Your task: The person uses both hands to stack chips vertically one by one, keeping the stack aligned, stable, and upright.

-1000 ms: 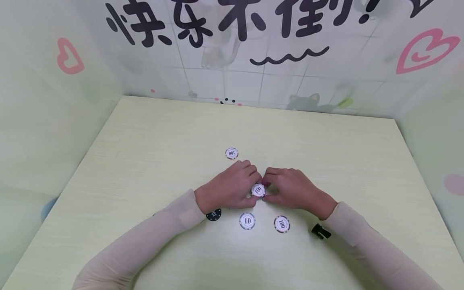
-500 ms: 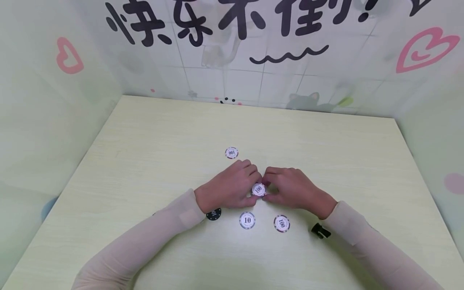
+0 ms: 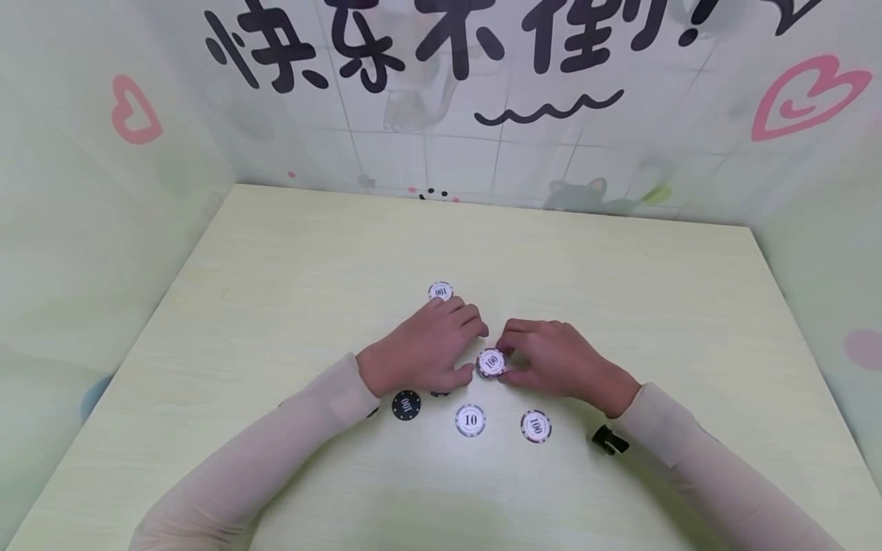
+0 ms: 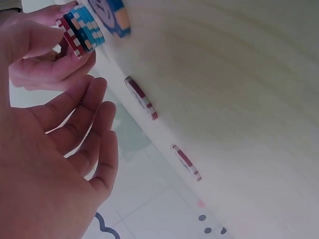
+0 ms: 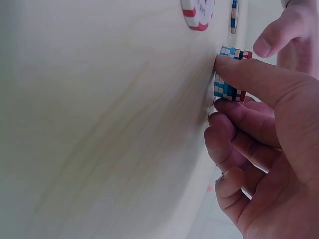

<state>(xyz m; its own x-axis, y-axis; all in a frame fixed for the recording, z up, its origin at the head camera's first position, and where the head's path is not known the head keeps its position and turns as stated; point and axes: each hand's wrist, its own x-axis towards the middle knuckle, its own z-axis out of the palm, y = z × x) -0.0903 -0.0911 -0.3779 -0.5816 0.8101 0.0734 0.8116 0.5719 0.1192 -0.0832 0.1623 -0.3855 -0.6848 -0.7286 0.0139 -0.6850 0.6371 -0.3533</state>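
A short stack of poker chips (image 3: 491, 363) stands mid-table, its top chip white and marked 100. Light blue, dark and red edges show along its side in the left wrist view. My right hand (image 3: 561, 356) pinches the stack between thumb and fingers from the right. Just left of it my left hand (image 3: 427, 344) is apart from the stack, thumb and fingers spread and nothing between them. Its fingers overlap a white 100 chip (image 3: 440, 290) behind, and its thumb side partly hides a dark-edged chip (image 3: 439, 393).
Nearer the front lie a black 100 chip (image 3: 406, 405), a white 10 chip (image 3: 471, 420) and a white 100 chip (image 3: 536, 425), each flat. A small black clip-like object (image 3: 609, 440) is beside the right sleeve. A printed wall (image 3: 441, 153) rises at the table's back edge.
My left hand has let go of the chip stack and moved a little left, its fingers spreading. The right hand has stayed at the stack.
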